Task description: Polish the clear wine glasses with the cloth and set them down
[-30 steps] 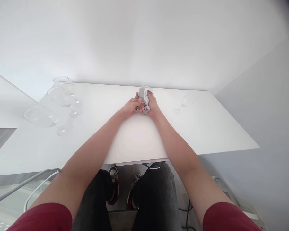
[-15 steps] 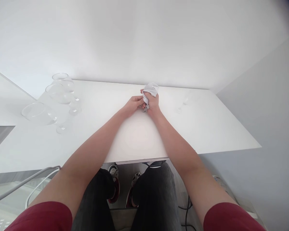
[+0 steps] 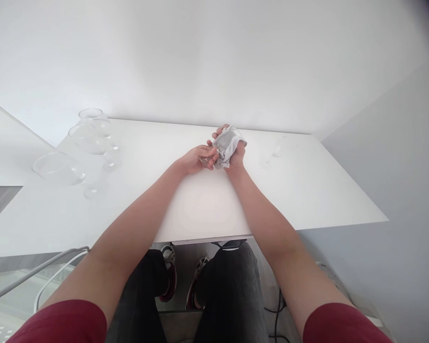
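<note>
Both together | left hand [image 3: 196,157] pinching glass [image 3: 204,162] (partly hidden) | right hand [image 3: 239,156] cupping cloth [image 3: 229,142]

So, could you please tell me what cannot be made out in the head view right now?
All in the head view:
Held glass: mostly hidden by the left hand and the cloth.
Right hand: palm covered by the cloth.
Glass at right: outline too faint against the white tabletop.
Grey cable: cut off by the left edge.
</note>
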The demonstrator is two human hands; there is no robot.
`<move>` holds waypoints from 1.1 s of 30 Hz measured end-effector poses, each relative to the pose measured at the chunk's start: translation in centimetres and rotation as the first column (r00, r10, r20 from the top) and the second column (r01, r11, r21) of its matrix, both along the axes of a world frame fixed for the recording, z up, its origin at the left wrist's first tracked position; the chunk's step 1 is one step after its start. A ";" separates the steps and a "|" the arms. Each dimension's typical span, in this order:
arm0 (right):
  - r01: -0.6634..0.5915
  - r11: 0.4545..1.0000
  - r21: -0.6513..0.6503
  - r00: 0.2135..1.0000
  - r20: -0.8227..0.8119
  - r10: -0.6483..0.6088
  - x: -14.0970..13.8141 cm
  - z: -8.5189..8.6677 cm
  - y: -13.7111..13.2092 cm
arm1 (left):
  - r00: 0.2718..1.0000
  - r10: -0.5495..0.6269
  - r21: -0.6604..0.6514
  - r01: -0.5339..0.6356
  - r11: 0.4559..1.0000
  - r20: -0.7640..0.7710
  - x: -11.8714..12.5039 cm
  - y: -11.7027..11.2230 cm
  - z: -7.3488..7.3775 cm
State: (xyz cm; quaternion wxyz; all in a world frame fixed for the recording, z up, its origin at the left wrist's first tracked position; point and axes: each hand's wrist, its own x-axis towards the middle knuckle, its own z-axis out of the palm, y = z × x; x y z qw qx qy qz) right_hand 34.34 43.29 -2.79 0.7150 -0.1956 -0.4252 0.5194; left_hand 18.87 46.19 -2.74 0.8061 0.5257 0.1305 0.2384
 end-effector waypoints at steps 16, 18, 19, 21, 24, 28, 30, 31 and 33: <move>-0.009 0.992 -0.123 0.998 0.055 0.016 -0.7 0.8 -0.5 | 0.951 0.300 0.167 -0.285 0.944 -0.070 0.4 -0.3 -0.3; 0.031 0.991 -0.133 0.998 0.064 -0.023 -0.6 0.9 -0.4 | 0.938 0.341 0.203 -0.321 0.925 -0.068 0.6 -0.5 -0.4; 0.045 0.988 -0.149 0.997 0.075 -0.034 -0.6 0.9 -0.4 | 0.935 0.349 0.220 -0.328 0.919 -0.064 0.7 -0.5 -0.4; 0.049 0.979 -0.200 0.995 0.097 -0.030 -0.5 0.9 -0.2 | 0.933 0.356 0.238 -0.335 0.912 -0.053 0.8 -0.6 -0.5; 0.042 0.958 -0.285 0.995 0.094 -0.016 -0.5 0.7 0.1 | 0.927 0.374 0.184 -0.362 0.914 -0.037 0.9 -0.7 -0.3; 0.066 0.945 -0.320 0.993 0.109 -0.032 -1.1 0.1 0.6 | 0.881 0.469 0.088 -0.464 0.882 -0.055 1.2 -0.8 -0.2; 0.122 0.947 -0.296 0.988 0.127 -0.088 -1.4 -0.2 0.8 | 0.865 0.496 0.080 -0.491 0.867 -0.069 1.3 -0.8 -0.2; 0.156 0.944 -0.291 0.984 0.130 -0.122 -1.6 -0.4 0.9 | 0.867 0.493 0.076 -0.488 0.869 -0.069 1.4 -0.8 -0.2; 0.218 0.927 -0.306 0.975 0.117 -0.190 -1.7 -0.5 1.0 | 0.878 0.476 0.061 -0.473 0.879 -0.050 1.5 -0.8 -0.2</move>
